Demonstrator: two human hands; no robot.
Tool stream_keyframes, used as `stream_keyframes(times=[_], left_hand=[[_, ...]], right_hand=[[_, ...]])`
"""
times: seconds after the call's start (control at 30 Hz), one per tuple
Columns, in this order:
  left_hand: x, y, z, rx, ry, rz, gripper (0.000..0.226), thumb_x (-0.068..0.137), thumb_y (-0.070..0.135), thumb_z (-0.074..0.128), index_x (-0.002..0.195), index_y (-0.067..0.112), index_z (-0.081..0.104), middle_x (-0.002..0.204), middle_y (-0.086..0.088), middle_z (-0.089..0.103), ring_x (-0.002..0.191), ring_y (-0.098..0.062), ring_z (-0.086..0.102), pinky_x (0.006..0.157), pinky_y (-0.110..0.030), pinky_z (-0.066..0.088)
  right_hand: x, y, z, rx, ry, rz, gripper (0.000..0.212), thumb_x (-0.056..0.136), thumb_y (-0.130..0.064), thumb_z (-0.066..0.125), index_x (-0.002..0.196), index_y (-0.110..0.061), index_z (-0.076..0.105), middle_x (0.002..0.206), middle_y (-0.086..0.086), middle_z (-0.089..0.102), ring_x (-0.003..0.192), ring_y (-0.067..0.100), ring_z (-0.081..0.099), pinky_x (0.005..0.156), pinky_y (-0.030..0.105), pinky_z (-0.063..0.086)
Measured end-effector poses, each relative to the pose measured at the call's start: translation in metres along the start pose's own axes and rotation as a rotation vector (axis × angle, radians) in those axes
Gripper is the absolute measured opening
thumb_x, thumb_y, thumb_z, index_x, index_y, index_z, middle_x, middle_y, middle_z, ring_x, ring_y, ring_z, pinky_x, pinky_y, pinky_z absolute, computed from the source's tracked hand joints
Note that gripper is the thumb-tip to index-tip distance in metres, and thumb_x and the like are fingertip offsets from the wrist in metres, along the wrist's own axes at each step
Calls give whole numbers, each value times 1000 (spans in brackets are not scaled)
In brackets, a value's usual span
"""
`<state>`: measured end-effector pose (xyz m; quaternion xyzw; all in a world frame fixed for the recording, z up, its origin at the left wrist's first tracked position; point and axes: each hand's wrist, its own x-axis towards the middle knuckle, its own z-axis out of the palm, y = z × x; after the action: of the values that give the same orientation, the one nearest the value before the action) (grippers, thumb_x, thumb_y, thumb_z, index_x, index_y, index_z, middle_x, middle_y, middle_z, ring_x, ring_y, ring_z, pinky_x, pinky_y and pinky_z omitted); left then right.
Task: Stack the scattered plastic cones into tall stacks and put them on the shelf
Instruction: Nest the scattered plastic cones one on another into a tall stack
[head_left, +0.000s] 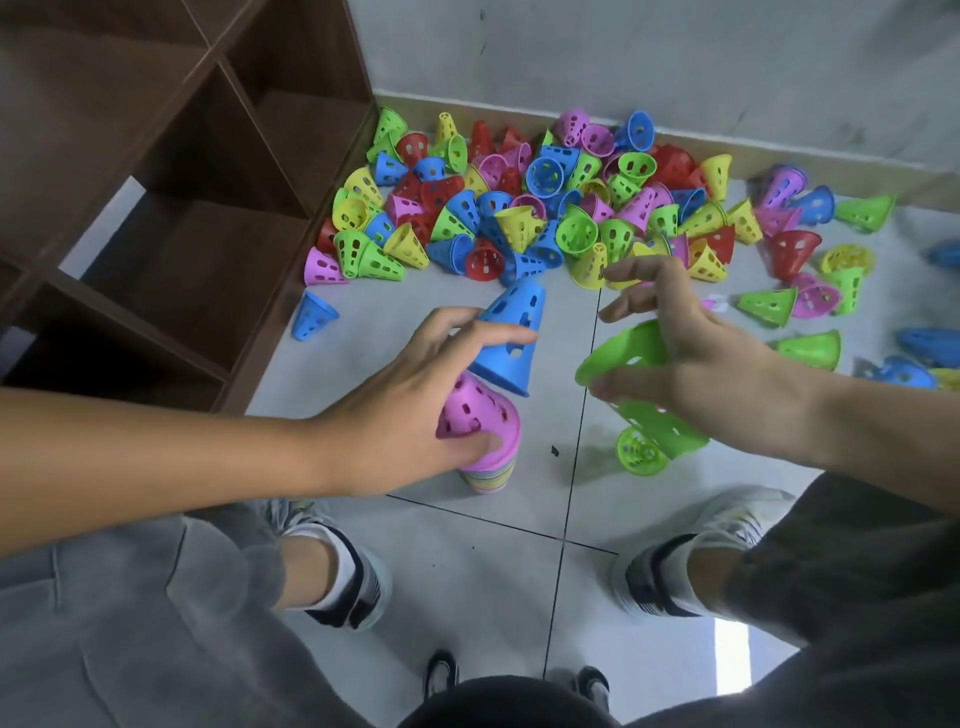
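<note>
Fingers (498, 332) of the left hand (400, 415) curl round a blue cone (511, 338), tilted with its narrow end up and away, while the thumb presses the pink cone (478, 410) topping a stack (488, 475) that stands on the floor (467, 545) between the person's shoes. Right hand (696, 358) grips a green cone (631, 353) by its wide rim, fingers spread above it; a second green cone (654, 436) sits just below, lying on its side, and whether the hand also holds it cannot be told. Beyond both hands a heap of loose cones (545, 208) in red, yellow, green, blue and pink lies against the wall, more scattered to the right. Brown shelf (171, 171) stands at the left, its cubbies showing no cones. No writing can be read on anything.
</note>
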<state>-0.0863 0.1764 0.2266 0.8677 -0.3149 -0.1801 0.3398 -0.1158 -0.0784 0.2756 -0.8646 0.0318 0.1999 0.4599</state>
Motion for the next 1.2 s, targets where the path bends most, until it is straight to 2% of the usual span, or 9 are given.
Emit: stream_keyframes(times=[0.1,0.2,0.3,0.57,0.67,0.73,0.87,0.97,1.2], left_hand=[[-6,-3,-1,-32,-6,31,79,84,24,81,143,51,36,142,16,28,130,-4,46,106,-22,42],[-12,-6,-4,-76,17,50,72,87,27,77,144,48,38,143,16,30,137,-5,41,111,-19,37],[-23,-7,-10,-57,1,73,69,89,30,72,146,46,38,149,18,27,142,-1,34,110,-8,26],[-51,-25,-9,150,-242,147,68,93,40,66,149,55,31,161,26,2,149,1,18,117,-21,27],[-53,-28,-11,160,-328,87,64,94,46,62,147,59,30,159,32,-5,143,10,21,104,-2,26],[-53,-30,-14,166,-325,86,61,94,48,60,147,56,31,159,33,-3,144,13,15,103,0,24],[-48,-30,-22,177,-269,112,57,93,51,58,143,50,32,157,28,12,142,9,26,113,-27,37],[-42,-32,-31,211,-274,105,54,93,49,61,140,46,32,154,25,20,140,5,32,111,-33,39],[-28,-52,-53,240,-267,-22,49,95,51,58,136,43,32,136,29,33,129,4,40,98,-13,39]], right_hand=[[-1,-1,1,-3,20,23,75,77,-32,82,129,-42,29,111,-1,55,75,8,65,61,23,51],[-1,-3,2,-7,30,58,75,75,-37,84,128,-41,31,75,0,58,47,1,50,46,19,45],[0,-4,3,-11,19,81,79,70,-40,86,128,-45,32,69,-4,57,49,5,49,45,20,45],[11,-12,13,-27,-74,21,97,59,-29,93,131,-56,34,118,5,62,78,15,71,70,40,62],[14,-17,19,-92,-162,12,100,61,-24,94,130,-60,31,115,4,63,75,4,70,72,34,62],[17,-20,23,-138,-232,36,103,62,-24,94,131,-61,28,113,2,65,80,0,69,75,31,62],[24,-29,34,-165,-325,102,106,64,-21,93,135,-58,24,105,3,68,72,14,73,74,39,62],[30,-38,42,-184,-364,128,105,68,-19,91,140,-53,23,98,0,64,64,14,73,74,41,63],[40,-51,56,-184,-405,196,94,76,-26,86,145,-46,25,132,-2,47,66,13,74,67,24,54]])
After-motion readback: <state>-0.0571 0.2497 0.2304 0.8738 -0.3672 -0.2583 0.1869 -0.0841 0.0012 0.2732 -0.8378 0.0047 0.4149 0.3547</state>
